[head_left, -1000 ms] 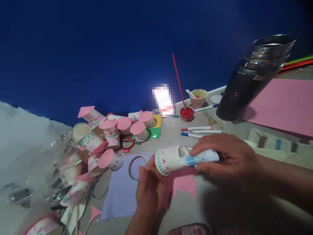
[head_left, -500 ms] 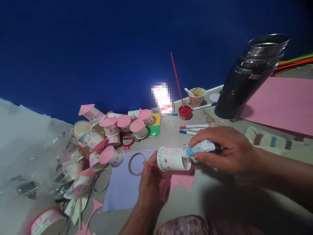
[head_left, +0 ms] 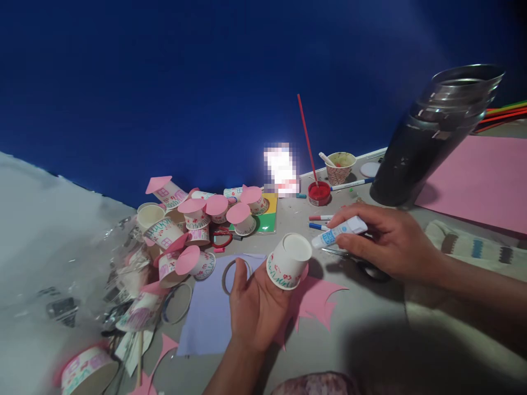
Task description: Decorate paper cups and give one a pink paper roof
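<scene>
My left hand (head_left: 259, 307) is palm up with its thumb apart, bearing a white paper cup (head_left: 288, 260) on its fingers. The cup stands upside down, slightly tilted, its base showing; red flowers and green grass strokes are drawn on its side. Between the thumb and fingers of my right hand (head_left: 379, 236) is a white and blue glue tube (head_left: 340, 232), its tip pointing at the cup but apart from it. Scissors (head_left: 370, 269) lie on the table under that hand. Pink paper scraps (head_left: 315, 302) lie beneath the cup.
At left, decorated cups with pink paper roofs (head_left: 193, 211) crowd together near a plastic bag (head_left: 86, 280). A lilac sheet (head_left: 206, 318) carries a tape ring (head_left: 226, 277). Behind are red paint (head_left: 319, 193), a patterned cup (head_left: 340, 169), markers (head_left: 319, 226) and a tall black flask (head_left: 424, 137).
The cup has turned from lying sideways to base up in my left hand, whose palm has opened upward. The glue tube has come away from the cup's edge.
</scene>
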A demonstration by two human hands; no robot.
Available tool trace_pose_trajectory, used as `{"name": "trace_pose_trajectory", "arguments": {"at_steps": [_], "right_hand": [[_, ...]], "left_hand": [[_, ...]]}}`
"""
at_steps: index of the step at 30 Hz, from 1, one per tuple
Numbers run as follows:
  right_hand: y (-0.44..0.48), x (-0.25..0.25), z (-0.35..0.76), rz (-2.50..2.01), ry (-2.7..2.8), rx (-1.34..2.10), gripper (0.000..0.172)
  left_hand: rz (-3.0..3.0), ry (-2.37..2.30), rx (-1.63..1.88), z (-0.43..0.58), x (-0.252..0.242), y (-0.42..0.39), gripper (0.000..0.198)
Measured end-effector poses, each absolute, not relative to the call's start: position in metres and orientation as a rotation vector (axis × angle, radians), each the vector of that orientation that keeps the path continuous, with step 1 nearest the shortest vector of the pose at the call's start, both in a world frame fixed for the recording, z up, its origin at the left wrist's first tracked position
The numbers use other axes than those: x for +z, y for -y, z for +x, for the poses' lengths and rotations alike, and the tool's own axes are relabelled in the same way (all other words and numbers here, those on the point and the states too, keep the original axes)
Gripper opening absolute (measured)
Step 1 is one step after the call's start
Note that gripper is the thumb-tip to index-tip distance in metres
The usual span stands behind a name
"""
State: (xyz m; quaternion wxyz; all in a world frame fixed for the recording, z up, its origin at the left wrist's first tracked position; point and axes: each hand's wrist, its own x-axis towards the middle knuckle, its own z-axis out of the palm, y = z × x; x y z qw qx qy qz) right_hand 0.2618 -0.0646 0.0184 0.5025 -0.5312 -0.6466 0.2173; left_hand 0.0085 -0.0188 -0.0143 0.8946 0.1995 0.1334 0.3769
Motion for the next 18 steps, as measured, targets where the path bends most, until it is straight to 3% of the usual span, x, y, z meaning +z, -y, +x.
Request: {"name": "trace_pose_trajectory", "arguments": {"at_steps": [9, 14, 18], "right_hand": [[0.069, 0.019, 0.252, -1.082, 1.837, 0.241, 0.012], [0.065, 0.016, 0.251, -0.991, 1.890, 0.085, 0.018], [0.060, 0.021, 0.263, -1.193, 1.695, 0.222, 0.015]], "left_hand": [[0.452, -0.311, 0.793, 0.010, -0.015, 0.020, 0.079], [0.403, -0.289, 0.758, 0.012, -0.017, 0.025, 0.061], [0.328, -0.244, 0.723, 0.007, -0.016, 0.023, 0.061]]}}
